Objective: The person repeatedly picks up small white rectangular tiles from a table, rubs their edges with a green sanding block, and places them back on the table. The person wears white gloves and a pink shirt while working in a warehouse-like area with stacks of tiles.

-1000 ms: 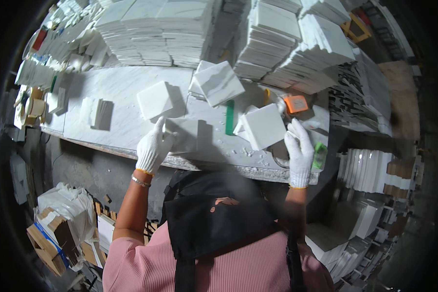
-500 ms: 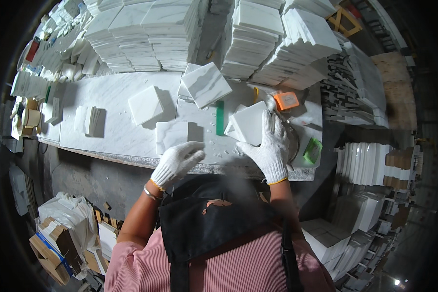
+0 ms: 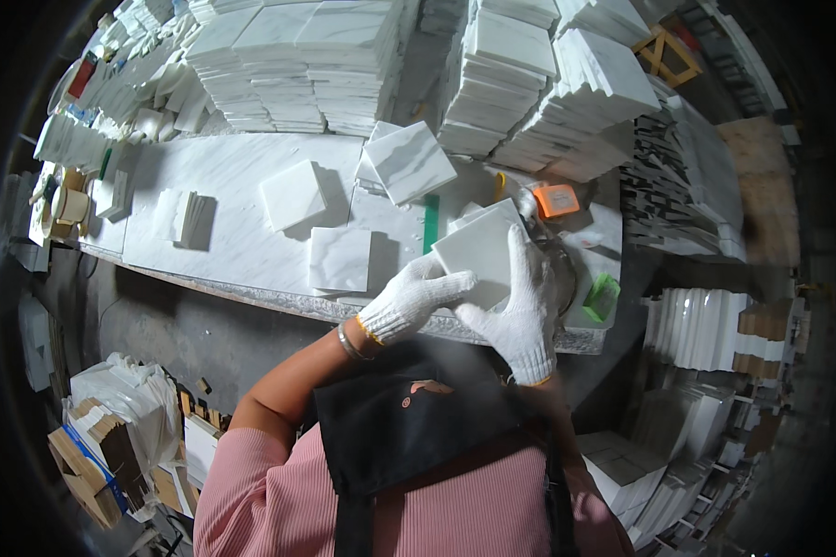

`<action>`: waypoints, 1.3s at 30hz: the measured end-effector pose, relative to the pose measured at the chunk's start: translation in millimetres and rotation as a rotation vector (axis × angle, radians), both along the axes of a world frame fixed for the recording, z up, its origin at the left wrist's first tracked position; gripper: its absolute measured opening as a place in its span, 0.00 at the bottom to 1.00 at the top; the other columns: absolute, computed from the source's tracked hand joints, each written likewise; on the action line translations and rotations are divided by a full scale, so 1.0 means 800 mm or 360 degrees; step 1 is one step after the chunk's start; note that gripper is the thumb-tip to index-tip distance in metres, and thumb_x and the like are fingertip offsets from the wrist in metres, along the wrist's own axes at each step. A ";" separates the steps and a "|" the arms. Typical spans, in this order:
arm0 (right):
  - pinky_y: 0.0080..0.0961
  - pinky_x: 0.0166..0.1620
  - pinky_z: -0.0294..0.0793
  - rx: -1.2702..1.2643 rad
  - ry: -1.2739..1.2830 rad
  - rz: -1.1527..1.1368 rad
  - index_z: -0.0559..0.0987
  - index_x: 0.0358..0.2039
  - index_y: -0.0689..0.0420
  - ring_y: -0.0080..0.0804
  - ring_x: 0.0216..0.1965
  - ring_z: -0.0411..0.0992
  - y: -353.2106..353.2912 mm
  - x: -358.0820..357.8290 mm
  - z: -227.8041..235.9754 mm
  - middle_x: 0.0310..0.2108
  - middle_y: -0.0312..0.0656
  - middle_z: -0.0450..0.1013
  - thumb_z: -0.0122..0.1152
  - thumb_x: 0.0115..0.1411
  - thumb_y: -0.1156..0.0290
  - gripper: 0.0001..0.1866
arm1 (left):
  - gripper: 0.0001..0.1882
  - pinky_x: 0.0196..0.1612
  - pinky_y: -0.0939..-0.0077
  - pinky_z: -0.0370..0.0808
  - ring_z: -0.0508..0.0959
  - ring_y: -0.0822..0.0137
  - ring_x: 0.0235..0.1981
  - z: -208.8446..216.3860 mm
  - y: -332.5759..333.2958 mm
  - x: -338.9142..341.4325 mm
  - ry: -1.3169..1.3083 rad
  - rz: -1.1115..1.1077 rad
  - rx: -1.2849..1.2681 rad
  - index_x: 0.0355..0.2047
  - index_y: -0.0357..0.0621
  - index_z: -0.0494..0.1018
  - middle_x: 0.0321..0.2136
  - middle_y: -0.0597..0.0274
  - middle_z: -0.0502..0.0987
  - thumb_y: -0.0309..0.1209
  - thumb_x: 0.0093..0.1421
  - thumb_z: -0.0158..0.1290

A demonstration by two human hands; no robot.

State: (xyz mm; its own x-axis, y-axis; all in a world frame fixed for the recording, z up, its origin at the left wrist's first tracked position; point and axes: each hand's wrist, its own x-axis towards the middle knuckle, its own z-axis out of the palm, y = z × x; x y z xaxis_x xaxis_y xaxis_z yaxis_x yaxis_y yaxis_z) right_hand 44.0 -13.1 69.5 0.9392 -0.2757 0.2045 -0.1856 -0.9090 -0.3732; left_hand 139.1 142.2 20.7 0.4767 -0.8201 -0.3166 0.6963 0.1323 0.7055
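In front of me is a square white marble tile (image 3: 478, 246), tilted and raised at the near right of the bench. My right hand (image 3: 518, 320), in a white knit glove, grips its right edge with the fingers along the side and the thumb at the near edge. My gloved left hand (image 3: 416, 299) is closed at the tile's near left edge, its fingertips partly hidden there. Behind the held tile, part of another tile (image 3: 464, 217) shows. A green strip (image 3: 431, 223) lies to the left of it.
More tiles (image 3: 339, 260) lie about the marble-topped bench (image 3: 228, 167). An orange tape measure (image 3: 556, 200) and a green block-like item (image 3: 602, 296) are at the right. Tall tile stacks (image 3: 353, 65) line the back. Wrapped and boxed stacks (image 3: 697, 330) stand on the floor at right.
My left hand has moved right to the tile's edge. My right hand has drawn the tile slightly nearer and tilted it. The whole view has shifted a little.
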 end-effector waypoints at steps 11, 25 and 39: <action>0.26 0.53 0.75 0.1193 -0.0244 -0.0206 0.75 0.60 0.63 0.30 0.48 0.76 -0.066 -0.002 -0.015 0.48 0.45 0.78 0.65 0.65 0.67 0.24 | 0.30 0.56 0.68 0.75 0.80 0.63 0.49 0.004 0.014 0.003 0.0174 -0.0173 -0.0140 0.59 0.32 0.69 0.49 0.55 0.80 0.31 0.58 0.62; 0.28 0.56 0.74 0.1714 -0.0136 -0.0087 0.78 0.54 0.67 0.29 0.51 0.75 -0.048 0.011 0.000 0.49 0.42 0.79 0.56 0.70 0.69 0.18 | 0.27 0.51 0.65 0.79 0.83 0.59 0.43 -0.009 0.026 0.004 0.0161 -0.0247 -0.0098 0.58 0.29 0.70 0.44 0.50 0.82 0.24 0.58 0.59; 0.27 0.57 0.74 0.2005 -0.0177 -0.0309 0.70 0.58 0.76 0.35 0.52 0.75 -0.067 -0.060 -0.046 0.50 0.54 0.76 0.68 0.60 0.71 0.30 | 0.29 0.53 0.66 0.78 0.83 0.60 0.45 -0.023 0.022 0.012 0.0106 -0.0141 -0.0181 0.58 0.29 0.70 0.45 0.51 0.82 0.30 0.58 0.61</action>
State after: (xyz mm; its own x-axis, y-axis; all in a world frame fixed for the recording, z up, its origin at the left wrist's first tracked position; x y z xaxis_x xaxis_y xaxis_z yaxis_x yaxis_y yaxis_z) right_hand -4.1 -66.4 33.0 0.8567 -0.4654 -0.2223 -0.1872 0.1209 -0.9748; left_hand 148.4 160.1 2.4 0.3817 -0.8904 -0.2479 0.7534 0.1443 0.6415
